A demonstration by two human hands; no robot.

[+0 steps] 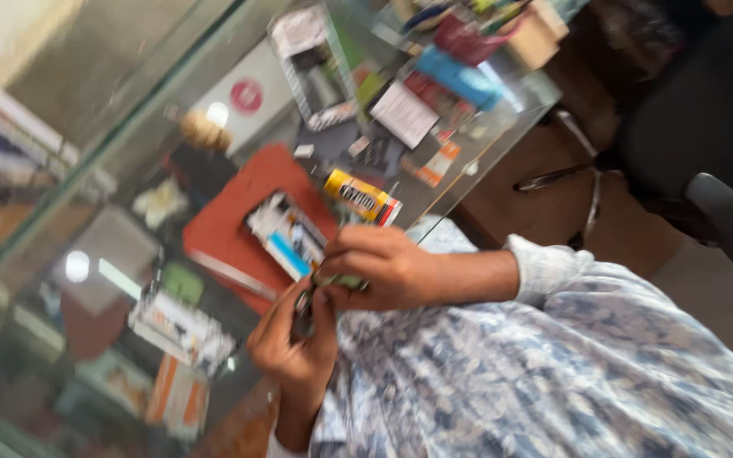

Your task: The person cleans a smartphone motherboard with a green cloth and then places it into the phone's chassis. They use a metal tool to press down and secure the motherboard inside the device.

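Right hand: I see my right hand (383,270) at the centre of the frame, fingers curled shut around a small greenish object (343,281), only a sliver of which shows below the knuckles.
Left hand: my left hand (294,339) sits just below and left of it, thumb and fingertips pinched together on a small dark metallic piece (303,304); motion blur keeps me from telling what it is.
Where the pieces are: both are held in the air between the hands, touching or nearly so, over the near edge of the glass counter (86,170) and above my patterned shirt (511,373).
Around them: a red pad (231,222) lies under the glass to the upper left of the hands, with a white and blue packet (286,236) on it and a yellow box (362,197) just above the right hand.
Doing it well: I judge that steadying both wrists against the counter edge helps, keeping the pinch close to the joint so neither piece slips.
Caution: with the view this smeared, I would hold my head still before pressing harder.
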